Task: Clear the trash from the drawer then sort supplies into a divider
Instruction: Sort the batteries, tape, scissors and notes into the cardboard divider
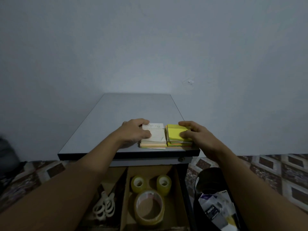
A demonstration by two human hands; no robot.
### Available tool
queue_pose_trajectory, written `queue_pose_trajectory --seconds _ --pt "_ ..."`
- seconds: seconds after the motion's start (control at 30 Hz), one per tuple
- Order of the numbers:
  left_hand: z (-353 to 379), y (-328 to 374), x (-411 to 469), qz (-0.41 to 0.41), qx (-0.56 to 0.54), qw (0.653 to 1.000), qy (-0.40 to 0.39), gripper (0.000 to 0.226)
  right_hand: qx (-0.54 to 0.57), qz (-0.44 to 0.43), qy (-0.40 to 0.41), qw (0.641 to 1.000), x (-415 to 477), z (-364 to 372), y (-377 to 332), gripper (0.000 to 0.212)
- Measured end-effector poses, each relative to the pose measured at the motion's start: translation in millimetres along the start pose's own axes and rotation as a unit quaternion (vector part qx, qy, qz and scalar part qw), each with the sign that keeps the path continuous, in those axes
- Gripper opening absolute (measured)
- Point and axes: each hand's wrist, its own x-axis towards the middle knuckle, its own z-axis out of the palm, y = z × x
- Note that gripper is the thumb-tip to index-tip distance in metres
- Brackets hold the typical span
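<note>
Two stacks of paper pads sit side by side near the front edge of the grey tabletop (116, 117). My left hand (135, 130) grips the white-topped pad stack (155, 136), thumb on top and fingers round its far edge. My right hand (195, 133) grips the yellow sticky-note stack (175, 133) the same way. Below the tabletop the drawer is open, with a cardboard divider (125, 184) in it. Its middle compartment holds two small tape rolls (138, 183) (164, 182) and one big tape roll (149, 207). White-handled scissors (105, 207) lie in the left compartment.
A black bin bag (208, 179) stands open on the floor right of the drawer, with a stapler package and paper scraps (215, 209) inside. The floor has patterned tiles. A dark object (6, 157) sits at the far left. A bare wall rises behind the table.
</note>
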Motion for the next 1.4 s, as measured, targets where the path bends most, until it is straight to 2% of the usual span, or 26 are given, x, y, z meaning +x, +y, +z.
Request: queue_pose_trajectory --seconds 0.27,0.4,0.47,0.57,0.63,0.73,0.8,0.93,1.1,1.2,1.4 --pt "-2 -10 -27 0.022 0.020 1.000 0.000 0.060 -0.024 -0.009 0.026 0.999 -25 -6 7 0.034" --pt "-3 -4 -39 0.003 0.075 0.997 -0.001 0.063 -0.153 0.034 -0.005 0.988 -38 -9 -10 0.039" --pt "-1 1 -43 -0.029 0.028 0.999 -0.030 0.064 -0.181 0.057 -0.026 0.981 -45 -11 -19 0.041" --pt "5 4 -52 -0.078 -0.057 0.994 -0.057 0.061 -0.125 0.086 -0.039 0.988 -52 -7 -22 0.042" --pt "9 3 -58 -0.083 -0.124 0.987 -0.054 0.060 -0.038 0.085 -0.013 0.996 -53 -2 -16 0.043" --pt "18 -1 -64 -0.077 -0.241 0.968 -0.002 0.059 0.097 0.077 0.030 0.992 -53 8 -7 0.044" --pt "24 -5 -68 -0.057 -0.271 0.960 0.042 0.054 0.140 0.072 0.059 0.986 -53 15 -6 0.043" --pt "34 -16 -74 0.025 -0.259 0.960 0.104 0.044 0.107 0.049 0.092 0.989 -58 23 -6 0.042" --pt "38 -33 -81 0.037 -0.281 0.944 0.170 0.029 0.072 0.012 0.120 0.990 -63 22 1 0.040" --pt "38 -37 -88 0.018 -0.320 0.934 0.161 0.027 0.072 -0.007 0.133 0.988 -63 22 8 0.041" --pt "38 -32 -95 -0.017 -0.403 0.907 0.119 0.028 0.150 -0.001 0.130 0.980 -63 32 11 0.042"
